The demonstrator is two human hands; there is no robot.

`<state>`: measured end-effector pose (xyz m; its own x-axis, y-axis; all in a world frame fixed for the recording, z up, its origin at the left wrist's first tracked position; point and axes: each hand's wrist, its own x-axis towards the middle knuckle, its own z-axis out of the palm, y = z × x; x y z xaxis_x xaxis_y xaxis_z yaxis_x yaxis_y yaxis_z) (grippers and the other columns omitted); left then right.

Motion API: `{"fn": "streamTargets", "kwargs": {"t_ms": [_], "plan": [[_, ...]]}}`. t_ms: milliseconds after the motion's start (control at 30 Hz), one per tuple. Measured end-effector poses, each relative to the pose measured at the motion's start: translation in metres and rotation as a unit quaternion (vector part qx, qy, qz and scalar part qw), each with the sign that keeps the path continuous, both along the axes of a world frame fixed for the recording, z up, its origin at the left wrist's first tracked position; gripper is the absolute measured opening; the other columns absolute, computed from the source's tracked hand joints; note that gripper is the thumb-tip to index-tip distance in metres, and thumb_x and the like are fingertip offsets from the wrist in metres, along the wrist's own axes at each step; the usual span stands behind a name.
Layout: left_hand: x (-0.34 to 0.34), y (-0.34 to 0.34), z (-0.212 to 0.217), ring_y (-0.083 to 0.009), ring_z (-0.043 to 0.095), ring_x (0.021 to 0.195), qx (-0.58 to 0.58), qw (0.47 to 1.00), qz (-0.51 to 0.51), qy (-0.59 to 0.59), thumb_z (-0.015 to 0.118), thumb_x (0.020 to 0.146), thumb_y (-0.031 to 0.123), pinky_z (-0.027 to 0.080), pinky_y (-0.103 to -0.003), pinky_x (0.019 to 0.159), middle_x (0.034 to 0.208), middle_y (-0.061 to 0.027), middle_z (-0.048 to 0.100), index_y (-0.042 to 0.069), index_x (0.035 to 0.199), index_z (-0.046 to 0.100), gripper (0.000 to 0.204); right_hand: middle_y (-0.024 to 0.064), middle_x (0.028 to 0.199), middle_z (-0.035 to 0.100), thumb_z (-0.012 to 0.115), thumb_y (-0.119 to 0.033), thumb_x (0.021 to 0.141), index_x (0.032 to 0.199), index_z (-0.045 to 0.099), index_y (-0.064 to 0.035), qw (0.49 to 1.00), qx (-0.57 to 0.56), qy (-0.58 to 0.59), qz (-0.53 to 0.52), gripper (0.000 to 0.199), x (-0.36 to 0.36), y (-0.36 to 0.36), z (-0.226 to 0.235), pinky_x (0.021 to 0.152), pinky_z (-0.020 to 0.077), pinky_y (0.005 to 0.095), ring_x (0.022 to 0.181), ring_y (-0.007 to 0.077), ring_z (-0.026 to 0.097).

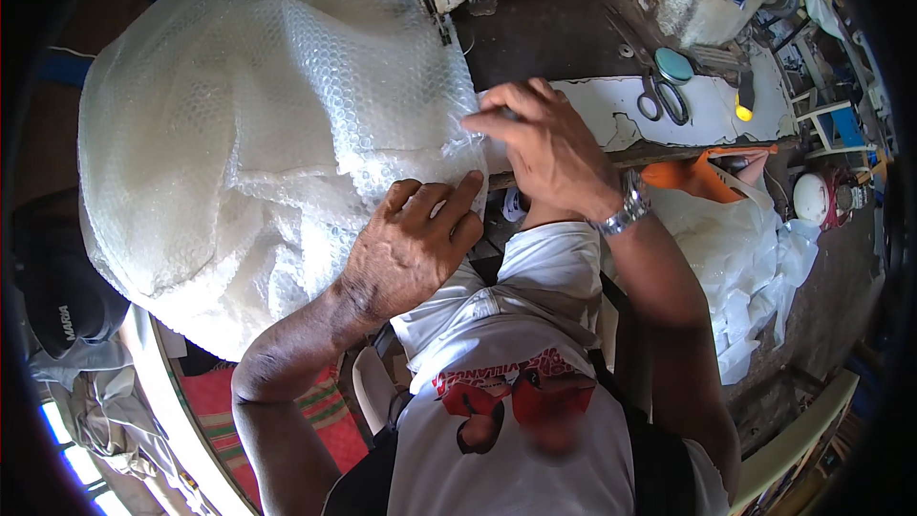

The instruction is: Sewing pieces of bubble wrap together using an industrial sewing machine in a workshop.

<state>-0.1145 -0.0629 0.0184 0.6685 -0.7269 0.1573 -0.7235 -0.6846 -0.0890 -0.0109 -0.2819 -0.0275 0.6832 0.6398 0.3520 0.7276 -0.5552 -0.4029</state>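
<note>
A large sheet of clear bubble wrap drapes in folds over the left side, its right edge running beneath the sewing machine's needle area. My left hand lies over the lower right corner of the wrap, fingers bent and apart, the index fingertip on the edge. My right hand, with a metal watch on the wrist, is just right of that edge. Its thumb and index finger reach toward the wrap with a gap between them. Whether those fingertips touch the wrap is hard to tell.
Black-handled scissors, a round teal object and a yellow-ended tool lie on the worn white table. Orange material and crumpled white plastic sheeting hang lower right. A dark cap is at far left.
</note>
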Motion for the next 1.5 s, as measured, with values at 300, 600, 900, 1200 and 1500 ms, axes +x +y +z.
{"fn": "streamTargets", "kwargs": {"t_ms": [300, 600, 900, 1200, 1500], "plan": [[0.038, 0.019, 0.028, -0.0358, 0.068, 0.118, -0.087, 0.992, -0.013, 0.087, 0.075, 0.092, 0.048, 0.055, -0.048, 0.104, 0.128, -0.0219, 0.067, -0.006, 0.127, 0.064, 0.065, 0.0068, 0.150, 0.055, 0.062, -0.012, 0.086, 0.134, 0.066, -0.0047, 0.993, -0.043, -0.112, 0.012, 0.049, -0.041, 0.007, -0.005, 0.104, 0.0452, 0.0477, 0.129, 0.0300, 0.051], [0.055, 0.036, 0.031, -0.0356, 0.068, 0.119, -0.074, 0.983, 0.100, 0.136, 0.072, 0.096, 0.034, 0.058, -0.044, 0.099, 0.131, -0.0208, 0.068, -0.005, 0.125, 0.066, 0.049, 0.0047, 0.143, 0.060, 0.060, -0.010, 0.087, 0.131, 0.067, -0.0052, 0.990, -0.094, -0.095, -0.043, 0.045, -0.055, 0.016, 0.007, 0.111, 0.0427, 0.0457, 0.125, 0.0270, 0.053], [0.124, 0.018, -0.013, -0.0364, 0.061, 0.130, -0.131, 0.987, 0.094, 0.030, 0.065, 0.101, 0.023, 0.051, -0.047, 0.111, 0.141, -0.0202, 0.062, -0.001, 0.135, 0.061, 0.041, 0.0032, 0.139, 0.061, 0.061, -0.011, 0.086, 0.131, 0.067, -0.0041, 0.990, -0.096, -0.086, -0.055, 0.046, -0.060, 0.020, 0.009, 0.112, 0.0393, 0.0473, 0.122, 0.0255, 0.053], [0.095, 0.020, -0.027, -0.0342, 0.061, 0.129, -0.126, 0.990, 0.065, -0.002, 0.065, 0.099, 0.017, 0.049, -0.046, 0.110, 0.140, -0.0175, 0.063, -0.001, 0.130, 0.066, 0.037, 0.0005, 0.138, 0.061, 0.060, -0.016, 0.089, 0.128, 0.069, -0.0078, 0.986, -0.097, -0.108, -0.080, 0.041, -0.064, 0.019, 0.007, 0.111, 0.0399, 0.0473, 0.118, 0.0237, 0.054], [-0.003, -0.005, -0.043, -0.0339, 0.052, 0.143, -0.163, 0.970, 0.180, 0.025, 0.072, 0.091, 0.024, 0.038, -0.049, 0.122, 0.154, -0.0162, 0.055, 0.002, 0.145, 0.059, 0.060, 0.0159, 0.135, 0.067, 0.056, 0.006, 0.086, 0.127, 0.070, -0.0023, 0.989, 0.103, 0.092, -0.050, 0.043, 0.009, 0.002, 0.010, 0.111, 0.0453, 0.0457, 0.124, 0.0346, 0.062]]}}
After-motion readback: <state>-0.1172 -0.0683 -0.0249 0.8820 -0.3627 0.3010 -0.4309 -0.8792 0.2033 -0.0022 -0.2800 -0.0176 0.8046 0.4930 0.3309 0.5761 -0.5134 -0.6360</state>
